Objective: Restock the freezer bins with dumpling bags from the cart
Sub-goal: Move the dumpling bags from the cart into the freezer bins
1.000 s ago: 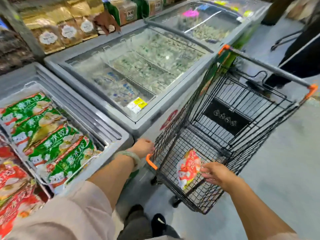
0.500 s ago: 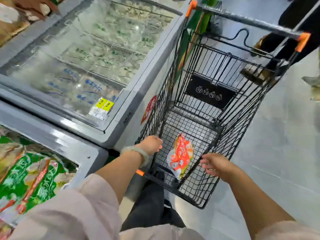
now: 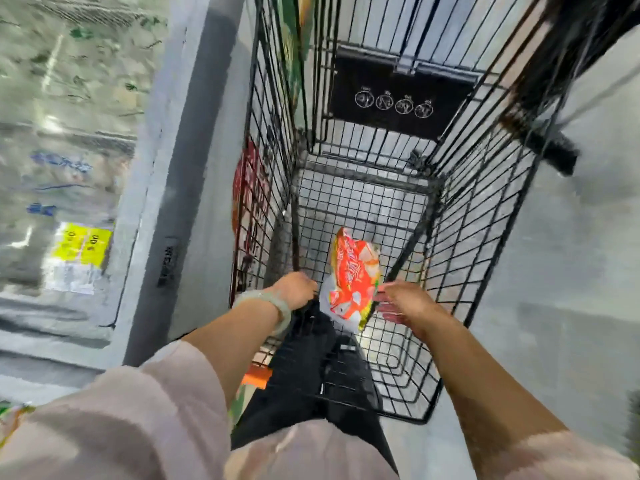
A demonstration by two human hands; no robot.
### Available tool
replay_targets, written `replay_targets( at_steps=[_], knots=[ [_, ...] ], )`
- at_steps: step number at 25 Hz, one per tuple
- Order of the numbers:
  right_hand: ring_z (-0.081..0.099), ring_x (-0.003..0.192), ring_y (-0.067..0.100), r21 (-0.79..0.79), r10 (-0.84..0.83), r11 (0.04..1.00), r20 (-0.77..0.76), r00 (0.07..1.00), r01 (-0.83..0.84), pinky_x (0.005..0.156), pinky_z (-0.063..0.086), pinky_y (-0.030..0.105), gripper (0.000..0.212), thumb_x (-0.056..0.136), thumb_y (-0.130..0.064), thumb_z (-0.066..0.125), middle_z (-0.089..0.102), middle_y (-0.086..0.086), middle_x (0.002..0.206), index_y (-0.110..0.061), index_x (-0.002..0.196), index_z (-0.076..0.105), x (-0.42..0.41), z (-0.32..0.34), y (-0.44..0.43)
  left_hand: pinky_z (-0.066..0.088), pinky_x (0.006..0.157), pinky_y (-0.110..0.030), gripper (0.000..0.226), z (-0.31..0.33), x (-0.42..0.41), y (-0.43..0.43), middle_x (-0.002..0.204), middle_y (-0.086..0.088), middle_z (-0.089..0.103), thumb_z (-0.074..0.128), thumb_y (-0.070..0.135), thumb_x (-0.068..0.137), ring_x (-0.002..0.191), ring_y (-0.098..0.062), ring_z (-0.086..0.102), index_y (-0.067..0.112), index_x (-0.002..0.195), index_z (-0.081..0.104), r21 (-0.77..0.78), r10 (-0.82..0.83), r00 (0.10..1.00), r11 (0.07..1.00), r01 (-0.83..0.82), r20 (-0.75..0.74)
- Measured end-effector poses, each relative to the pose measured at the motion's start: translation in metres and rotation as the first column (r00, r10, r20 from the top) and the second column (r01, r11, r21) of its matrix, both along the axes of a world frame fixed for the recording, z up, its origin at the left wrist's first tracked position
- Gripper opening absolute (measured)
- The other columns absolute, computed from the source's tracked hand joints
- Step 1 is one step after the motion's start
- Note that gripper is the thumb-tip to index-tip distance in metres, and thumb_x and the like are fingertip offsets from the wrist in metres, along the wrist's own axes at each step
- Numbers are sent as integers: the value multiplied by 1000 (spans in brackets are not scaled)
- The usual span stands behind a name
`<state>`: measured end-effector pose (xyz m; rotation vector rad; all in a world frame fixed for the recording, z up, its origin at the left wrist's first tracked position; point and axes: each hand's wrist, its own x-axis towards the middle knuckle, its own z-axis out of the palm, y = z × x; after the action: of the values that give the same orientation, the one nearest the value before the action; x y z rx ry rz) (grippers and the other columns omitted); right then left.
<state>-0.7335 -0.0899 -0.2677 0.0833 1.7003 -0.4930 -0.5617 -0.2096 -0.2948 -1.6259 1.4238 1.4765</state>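
A red-and-orange dumpling bag point(image 3: 353, 275) leans on its edge inside the black wire cart point(image 3: 485, 209), against the cart's near wall. My right hand point(image 3: 408, 303) reaches over that wall, with its fingers curled at the bag's right edge. My left hand point(image 3: 298, 289), a pale bracelet on its wrist, grips the cart's near rim just left of the bag. Motion blurs the picture. The rest of the cart's floor is bare wire.
A chest freezer point(image 3: 194, 168) stands tight against the cart's left side, its glass lid closed, with yellow price tags point(image 3: 81, 245) on it. Grey floor lies to the right. Another person's dark shoe point(image 3: 554, 154) shows beyond the cart's right wall.
My head has tipped down and closer over the cart, and the open freezer bin has almost left the view. My right hand has moved from the cart's rim to the bag's edge.
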Motion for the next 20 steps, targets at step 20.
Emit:
replay_targets(
  at_steps=[20],
  knots=[
    [58,84,21,55,-67,996,9,998,66,68,46,26,17,99,-14,42,64,8,94,-8,108,55,3,-85,27,50,88,-33,26,-83,-33,24,112,-10,63,48,16,92,102,-27,60,10,116,56,2,-104,994,995,104,-18]
  ],
)
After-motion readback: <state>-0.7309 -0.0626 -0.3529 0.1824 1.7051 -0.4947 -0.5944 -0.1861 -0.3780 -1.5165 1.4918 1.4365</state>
